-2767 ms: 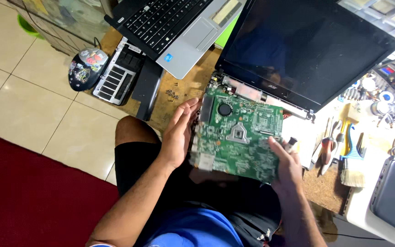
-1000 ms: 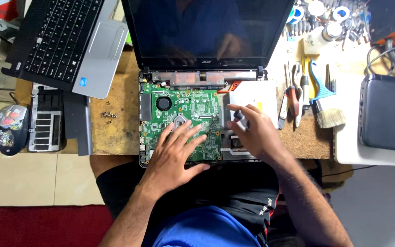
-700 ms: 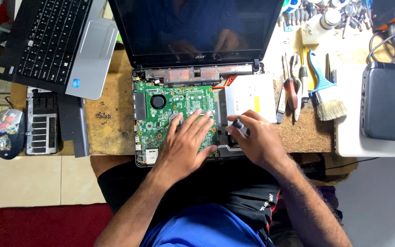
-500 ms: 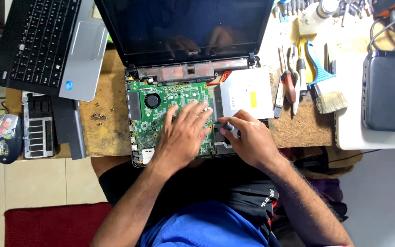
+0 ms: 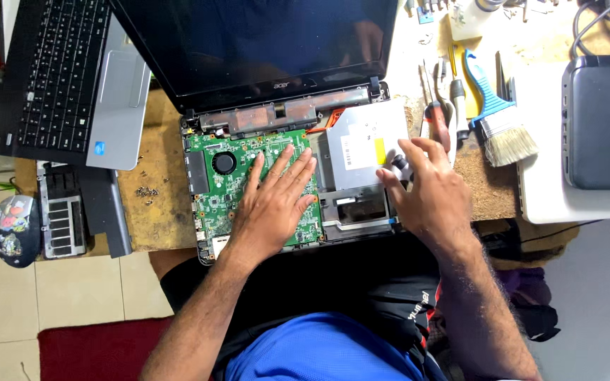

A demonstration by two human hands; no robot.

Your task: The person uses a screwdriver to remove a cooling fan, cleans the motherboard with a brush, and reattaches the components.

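Green motherboard [image 5: 224, 176] sits in the opened laptop base [image 5: 361, 212], left hand [image 5: 270, 204] pressed flat on it, fingers spread, grasping nothing. Just right, the right hand [image 5: 428, 190] rests loosely open beside the silver drive [image 5: 361, 141].

Left hand [image 5: 271, 204] lies flat, palm down, fingers [image 5: 285, 164] spread and pointing away from the body, forearm running back toward the lap. Right hand [image 5: 428, 194] sits palm down too, wrist bent, fingers [image 5: 418, 147] loosely curled and fanned forward, forearm angling in from the lower right.
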